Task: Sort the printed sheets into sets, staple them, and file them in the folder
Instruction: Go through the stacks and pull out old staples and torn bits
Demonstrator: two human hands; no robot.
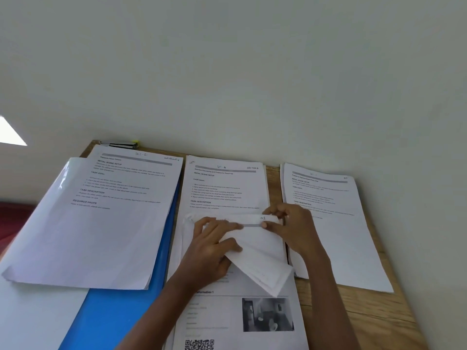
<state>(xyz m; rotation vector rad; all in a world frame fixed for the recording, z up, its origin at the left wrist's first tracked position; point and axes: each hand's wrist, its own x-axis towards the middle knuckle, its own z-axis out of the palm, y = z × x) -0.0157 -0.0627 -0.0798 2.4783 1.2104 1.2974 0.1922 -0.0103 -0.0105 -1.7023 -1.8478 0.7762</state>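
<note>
Three piles of printed sheets lie side by side on a wooden table (374, 314). The left pile (101, 218) rests on an open blue folder (121, 314). The middle pile (225, 188) lies under a curled bundle of sheets (255, 251) that both hands hold. My left hand (214, 246) grips the bundle's lower fold, thumb on top. My right hand (290, 228) pinches its upper right corner. The right pile (333, 223) lies flat, untouched. A black stapler (121, 145) with a yellow tip sits at the table's far left corner by the wall.
A pale wall (252, 72) rises directly behind the table. A sheet with a photo and a QR code (240, 322) lies nearest me in the middle. Something dark red (12, 218) shows beyond the table's left edge.
</note>
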